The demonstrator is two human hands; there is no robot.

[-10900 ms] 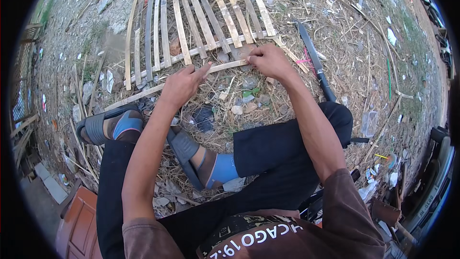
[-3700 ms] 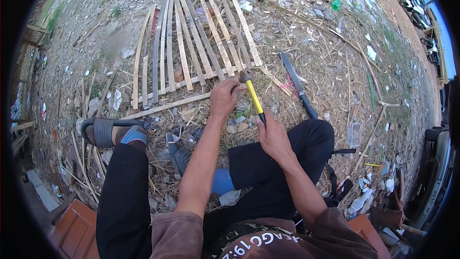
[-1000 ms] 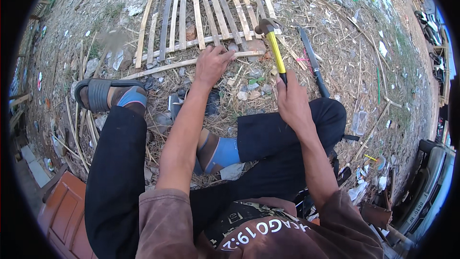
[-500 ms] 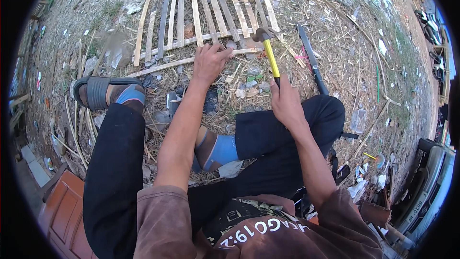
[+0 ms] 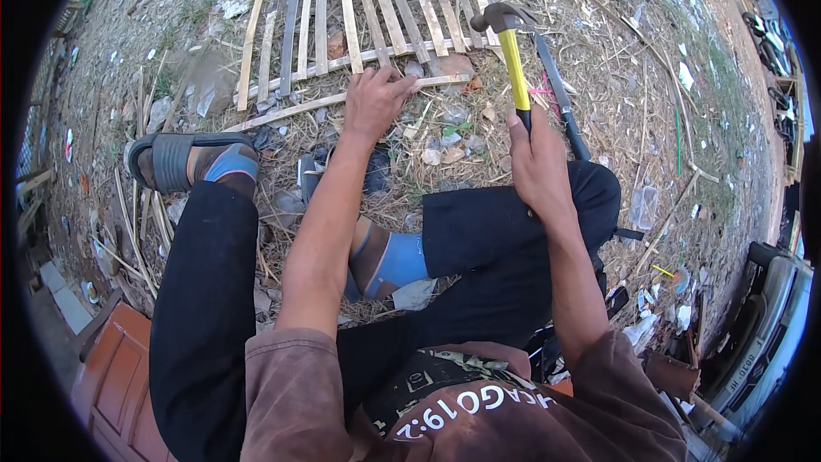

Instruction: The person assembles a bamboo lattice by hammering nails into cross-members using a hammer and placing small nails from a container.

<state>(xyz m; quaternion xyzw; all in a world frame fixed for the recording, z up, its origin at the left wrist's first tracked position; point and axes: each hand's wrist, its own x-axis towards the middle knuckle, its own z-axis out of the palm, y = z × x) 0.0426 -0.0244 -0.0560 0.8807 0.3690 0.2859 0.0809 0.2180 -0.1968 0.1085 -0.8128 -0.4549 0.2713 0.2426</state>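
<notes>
My right hand [image 5: 540,167] grips the dark end of a claw hammer [image 5: 516,68] with a yellow handle; its steel head is raised over the ground at the right end of the slats. My left hand [image 5: 374,104] is closed on a thin wooden strip [image 5: 295,109] lying crosswise, its fingers close to the lower end of a slat. Several narrow wooden slats [image 5: 352,21] fan out away from me. Another cross strip [image 5: 310,73] runs along their lower ends. What lies under my left fingers is partly hidden.
A long dark-bladed knife [image 5: 554,81] lies right of the hammer. Stones, dry straw and litter cover the ground. My sandalled foot [image 5: 192,164] rests at the left. A brown wooden panel [image 5: 120,372] lies at lower left, and a vehicle [image 5: 757,325] stands at far right.
My right hand has lifted the hammer up and to the right, away from the strip's end. My left hand has stayed nearly in place on the strip, shifting slightly upward.
</notes>
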